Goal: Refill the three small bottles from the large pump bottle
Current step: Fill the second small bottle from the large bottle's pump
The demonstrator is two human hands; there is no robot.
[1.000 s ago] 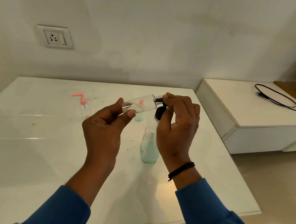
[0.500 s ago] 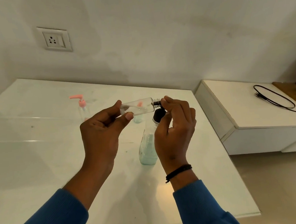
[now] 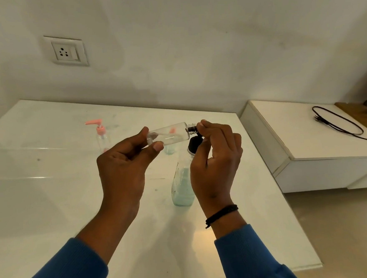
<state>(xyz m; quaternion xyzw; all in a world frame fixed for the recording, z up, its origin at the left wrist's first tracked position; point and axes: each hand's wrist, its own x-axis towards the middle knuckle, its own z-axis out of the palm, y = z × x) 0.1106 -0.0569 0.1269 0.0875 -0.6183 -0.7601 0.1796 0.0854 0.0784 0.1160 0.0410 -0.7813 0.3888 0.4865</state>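
Clear empty small plastic bottle (image 3: 169, 136) held sideways, left hand (image 3: 123, 164) pinching its base, right hand (image 3: 216, 156) pinching its dark neck fitting (image 3: 192, 129); large clear bottle of pale green liquid (image 3: 182, 187) just beneath on white glossy table (image 3: 40, 192)

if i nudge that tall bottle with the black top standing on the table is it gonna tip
Probably fairly easily: the large bottle is tall and narrow-based on the glossy table. The pale green liquid sits low, which should steady it a little. Clear thin walls suggest it's light, so it may slide first.
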